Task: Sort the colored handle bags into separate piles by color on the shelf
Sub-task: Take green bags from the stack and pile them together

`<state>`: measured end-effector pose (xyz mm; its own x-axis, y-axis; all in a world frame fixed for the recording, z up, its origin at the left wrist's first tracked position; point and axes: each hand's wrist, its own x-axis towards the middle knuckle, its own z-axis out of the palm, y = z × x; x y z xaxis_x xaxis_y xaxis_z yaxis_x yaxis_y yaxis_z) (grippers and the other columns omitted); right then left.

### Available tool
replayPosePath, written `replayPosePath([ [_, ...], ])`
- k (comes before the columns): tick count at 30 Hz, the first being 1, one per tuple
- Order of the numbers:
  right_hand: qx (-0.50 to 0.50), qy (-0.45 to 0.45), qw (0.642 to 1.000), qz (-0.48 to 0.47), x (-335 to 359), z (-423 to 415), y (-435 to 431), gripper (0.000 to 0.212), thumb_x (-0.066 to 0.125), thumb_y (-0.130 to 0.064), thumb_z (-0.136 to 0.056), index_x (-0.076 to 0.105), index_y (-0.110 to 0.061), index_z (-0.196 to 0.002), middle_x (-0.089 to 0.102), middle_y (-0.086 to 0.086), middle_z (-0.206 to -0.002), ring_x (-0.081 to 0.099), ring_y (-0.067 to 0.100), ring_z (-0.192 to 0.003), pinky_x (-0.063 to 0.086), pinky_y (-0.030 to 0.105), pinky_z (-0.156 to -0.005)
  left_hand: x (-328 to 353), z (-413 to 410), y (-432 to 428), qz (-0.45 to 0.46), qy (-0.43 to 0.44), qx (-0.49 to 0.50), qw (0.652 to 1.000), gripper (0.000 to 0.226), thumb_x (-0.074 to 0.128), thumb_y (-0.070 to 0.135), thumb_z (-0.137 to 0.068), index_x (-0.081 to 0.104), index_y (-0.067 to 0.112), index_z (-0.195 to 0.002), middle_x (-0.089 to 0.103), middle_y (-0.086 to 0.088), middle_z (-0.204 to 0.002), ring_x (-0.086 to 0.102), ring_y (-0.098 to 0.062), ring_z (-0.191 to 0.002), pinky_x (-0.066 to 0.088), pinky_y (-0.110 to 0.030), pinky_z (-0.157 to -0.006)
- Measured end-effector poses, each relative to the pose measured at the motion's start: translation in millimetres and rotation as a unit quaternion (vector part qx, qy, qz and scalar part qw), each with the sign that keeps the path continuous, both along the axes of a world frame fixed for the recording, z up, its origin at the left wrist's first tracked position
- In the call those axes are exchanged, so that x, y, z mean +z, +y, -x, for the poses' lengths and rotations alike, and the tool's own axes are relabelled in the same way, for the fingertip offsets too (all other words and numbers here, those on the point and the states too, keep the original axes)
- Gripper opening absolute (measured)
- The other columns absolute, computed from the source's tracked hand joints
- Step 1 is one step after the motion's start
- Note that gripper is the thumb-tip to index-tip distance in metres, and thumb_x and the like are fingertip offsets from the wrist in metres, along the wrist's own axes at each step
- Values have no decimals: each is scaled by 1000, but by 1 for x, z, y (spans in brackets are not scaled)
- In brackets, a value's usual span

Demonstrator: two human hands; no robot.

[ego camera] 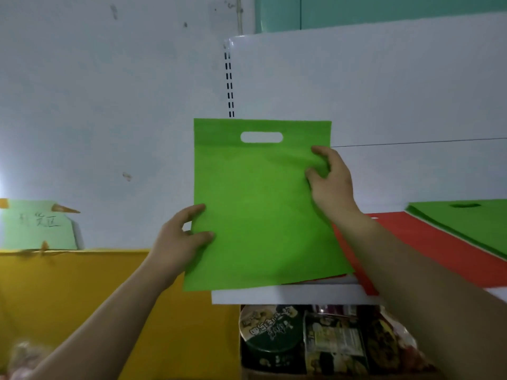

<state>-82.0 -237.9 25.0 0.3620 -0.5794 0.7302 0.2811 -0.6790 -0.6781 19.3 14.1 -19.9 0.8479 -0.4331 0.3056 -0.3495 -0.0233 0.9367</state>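
The left hand [181, 237] and right hand [332, 182] each pinched an edge of a green bag [258, 209] above red bags [428, 242] on the shelf [288, 294].

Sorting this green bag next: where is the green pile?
In the head view, the green pile lies far right on the shelf, partly overlapping the red bags.

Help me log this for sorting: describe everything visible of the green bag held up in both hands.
The green bag is a flat green rectangle of matte, fabric-like material with an oval handle slot near its top edge. It is held upright, facing the camera, over the white shelf. The left hand grips its lower left edge; the right hand pinches its upper right edge.
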Motion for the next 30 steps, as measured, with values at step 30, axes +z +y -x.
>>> replayPosePath([
  [30, -314, 13, 949, -34, 11, 333, 2, 48, 62, -1, -83, 53, -34, -116, 60, -2, -118, 61, 16, -99, 52, 27, -83, -1, 196, -113, 46, -170, -272, 946, 56, 66, 1, -82, 51, 23, -131, 44, 11, -125, 41, -9, -119, 36, -37, -107],
])
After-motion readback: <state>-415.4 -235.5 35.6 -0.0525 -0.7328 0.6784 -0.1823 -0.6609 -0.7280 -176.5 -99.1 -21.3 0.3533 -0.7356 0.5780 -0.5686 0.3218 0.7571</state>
